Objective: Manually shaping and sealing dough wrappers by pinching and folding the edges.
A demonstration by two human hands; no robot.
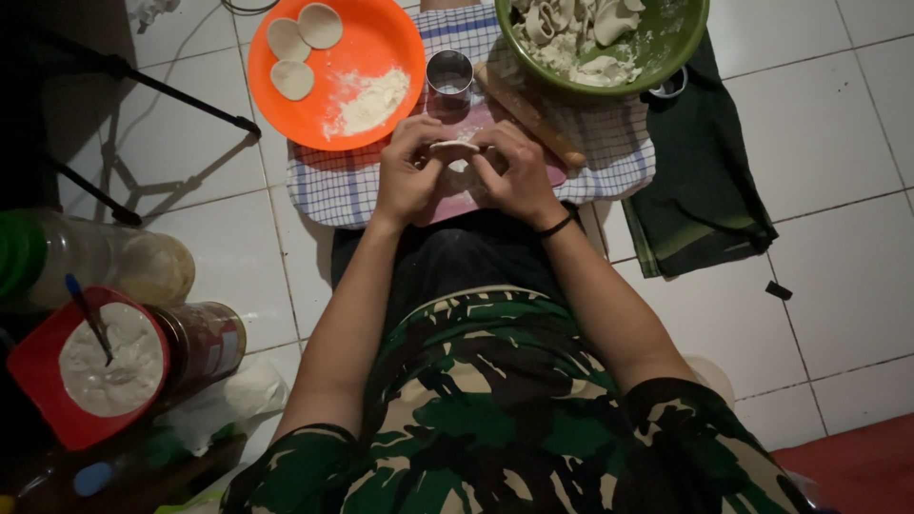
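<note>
Far left, on the floor: a red container (pixel 38 381) of white filling with a blue-handled spoon (pixel 88 317) standing in it, kept within the left arm's reach; beside it a glass jar (pixel 205 345) lying on its side and a clear plastic bottle (pixel 105 257), also on its side. Upper left of centre: an orange plate (pixel 381 43) carrying three flat dough rounds (pixel 292 79) set apart so they do not stick, and a heap of flour (pixel 371 100) at its lower right. The plate rests partly on a blue-and-white checked cloth (pixel 324 186) spread over the white tiled floor (pixel 838 133), evidently as a clean working surface. Centre: a metal ring cutter (pixel 449 73) standing upright just above the hands. Left hand (pixel 407 171) and right hand (pixel 519 171) meet over a pink board (pixel 452 205); between them a single dough round (pixel 453 148), both sets of fingers pinched on its edge, the thumbs pressing in toward each other, apparently to fold or seal it. It is held just above the board. Right of the cutter: a wooden rolling pin (pixel 533 114) lying diagonally on the cloth. Upper right: a green bowl (pixel 681 48) of dough scraps, floured inside. Far right: a dark green towel (pixel 700 190) folded on the tiles.
</note>
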